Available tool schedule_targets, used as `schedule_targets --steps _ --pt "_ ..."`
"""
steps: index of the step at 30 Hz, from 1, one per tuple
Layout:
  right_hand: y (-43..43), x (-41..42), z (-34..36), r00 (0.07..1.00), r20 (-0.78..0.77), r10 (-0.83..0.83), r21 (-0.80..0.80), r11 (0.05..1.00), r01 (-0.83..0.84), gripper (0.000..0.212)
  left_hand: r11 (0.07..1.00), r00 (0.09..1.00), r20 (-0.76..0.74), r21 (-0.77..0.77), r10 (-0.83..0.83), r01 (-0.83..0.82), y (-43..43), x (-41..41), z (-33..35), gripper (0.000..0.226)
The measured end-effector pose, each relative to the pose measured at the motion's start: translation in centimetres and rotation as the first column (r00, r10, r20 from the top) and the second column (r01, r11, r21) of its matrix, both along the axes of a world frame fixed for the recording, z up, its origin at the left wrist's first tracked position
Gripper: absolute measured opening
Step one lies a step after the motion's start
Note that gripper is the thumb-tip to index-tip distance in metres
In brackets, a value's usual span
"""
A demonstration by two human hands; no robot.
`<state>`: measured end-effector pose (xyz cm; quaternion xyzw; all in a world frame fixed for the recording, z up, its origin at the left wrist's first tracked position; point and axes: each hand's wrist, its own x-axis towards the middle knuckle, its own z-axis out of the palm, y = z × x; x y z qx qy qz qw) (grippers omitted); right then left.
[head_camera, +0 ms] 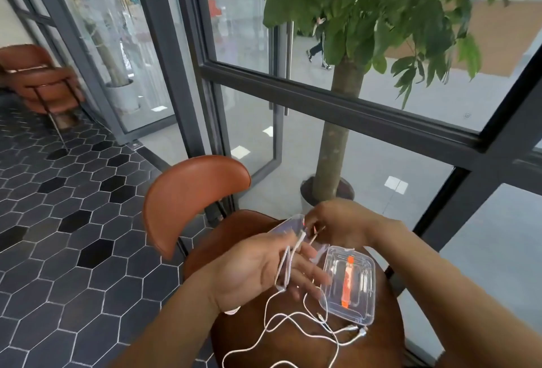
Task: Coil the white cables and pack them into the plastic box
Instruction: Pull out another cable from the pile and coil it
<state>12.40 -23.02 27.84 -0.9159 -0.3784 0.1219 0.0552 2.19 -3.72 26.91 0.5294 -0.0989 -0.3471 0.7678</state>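
Coiling underway

Head view: left hand keeps fingers straight as a spool, white cable looped round them; right hand pinches the strand to wind it. Slack trails toward the table's near edge, beside the plastic box.

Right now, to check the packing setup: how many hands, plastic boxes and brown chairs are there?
Hands: 2, left hand and right hand, both on a white cable
Plastic box: 1
Brown chairs: 2, near and far
Total: 5
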Motion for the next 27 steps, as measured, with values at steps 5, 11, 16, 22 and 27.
schedule_targets --steps 5,11,16,22,27 --pt "2.6 -1.6 4.1 0.998 -0.030 -0.054 0.129 0.990 0.057 0.007 0.936 0.992 0.070 0.345 -0.104 0.074 -1.4 -0.7 -1.0 0.018" --pt "2.5 -5.6 5.7 0.993 0.085 -0.085 0.196 0.978 0.067 0.020 0.896 0.979 0.150 0.400 0.142 -0.191 -1.2 -0.2 -2.0 0.022" --pt "1.4 -8.5 1.2 0.928 0.096 -0.361 0.567 0.786 0.247 0.009 0.894 0.913 0.137 0.189 0.385 -0.405 -0.7 0.3 -1.8 0.025" --pt "1.5 -11.5 -3.3 0.874 -0.127 -0.468 0.791 0.484 0.374 0.024 0.887 0.897 -0.064 -0.130 0.438 -0.443 -1.5 0.5 -1.4 0.029" --pt "0.3 -12.2 -5.9 0.756 -0.642 -0.126 0.705 0.292 0.647 0.005 0.722 0.851 -0.328 -0.454 0.410 -0.523 -1.3 1.0 0.2 0.040"
